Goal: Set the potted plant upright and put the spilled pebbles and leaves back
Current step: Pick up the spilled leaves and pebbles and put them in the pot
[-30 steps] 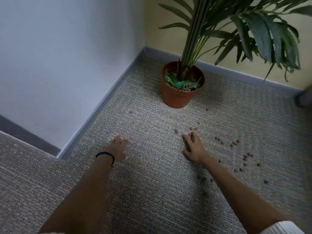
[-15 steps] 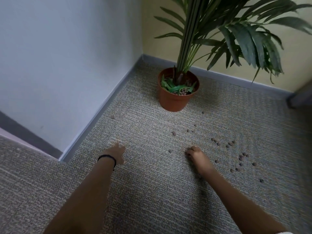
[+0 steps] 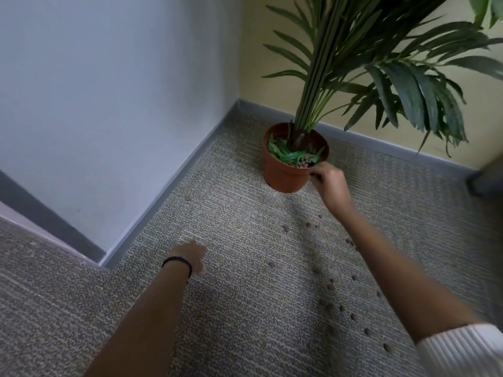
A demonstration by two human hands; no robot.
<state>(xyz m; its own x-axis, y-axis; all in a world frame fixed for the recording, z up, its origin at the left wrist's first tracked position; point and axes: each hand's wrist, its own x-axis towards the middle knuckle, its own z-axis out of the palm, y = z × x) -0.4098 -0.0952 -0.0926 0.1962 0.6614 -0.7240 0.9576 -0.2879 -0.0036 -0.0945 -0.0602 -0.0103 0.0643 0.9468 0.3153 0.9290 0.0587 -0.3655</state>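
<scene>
The terracotta pot (image 3: pixel 283 178) stands upright on the carpet in the corner, its palm stems (image 3: pixel 318 91) rising out of it. Loose green leaves (image 3: pixel 288 156) and some brown pebbles lie inside on top. My right hand (image 3: pixel 330 183) is at the pot's right rim, fingers curled together as if pinching pebbles, which the fingers hide. Spilled pebbles (image 3: pixel 330 285) are scattered over the carpet under and right of my right forearm. One pebble (image 3: pixel 187 198) lies apart near the left wall. My left hand (image 3: pixel 190 254), with a black wristband, rests on the carpet holding nothing.
A white wall with a grey baseboard (image 3: pixel 190 164) runs along the left, and a yellow wall closes the back. Palm fronds (image 3: pixel 408 85) hang over the upper right. A dark object (image 3: pixel 487 180) sits at the right edge.
My right hand closed over pebbles on the carpet, lifted and moved forward to the pot's rim. My left hand stayed on the carpet. The camera came closer to the pot.
</scene>
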